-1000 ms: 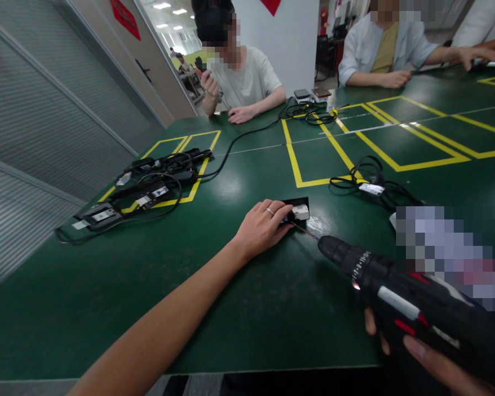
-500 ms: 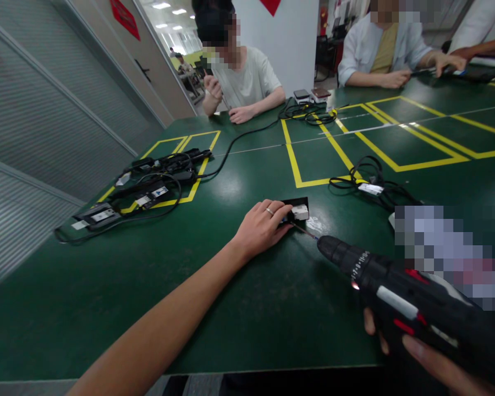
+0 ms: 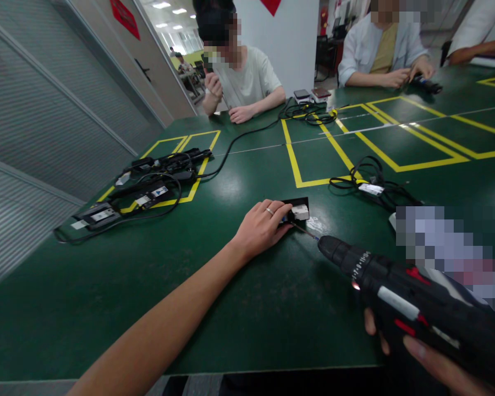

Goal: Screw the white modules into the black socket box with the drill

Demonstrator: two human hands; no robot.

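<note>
A co-worker's hand (image 3: 422, 68) is now working closer to the co-worker's other hand (image 3: 397, 78). Nearer, the left hand (image 3: 260, 224) is clamping one black casing (image 3: 299, 201) against the tabletop (image 3: 256, 324), likely bracing it for one drill (image 3: 390, 289); the right hand (image 3: 435, 355) is wrapping the handle, probably keeping its single bit (image 3: 306, 231) aligned.

A left hand (image 3: 260, 224) covers much of a small black housing (image 3: 304, 202) where a bit's (image 3: 306, 231) tip is lost from sight, while the picture's edge crops the right hand (image 3: 433, 360) and power drill (image 3: 400, 291).
</note>
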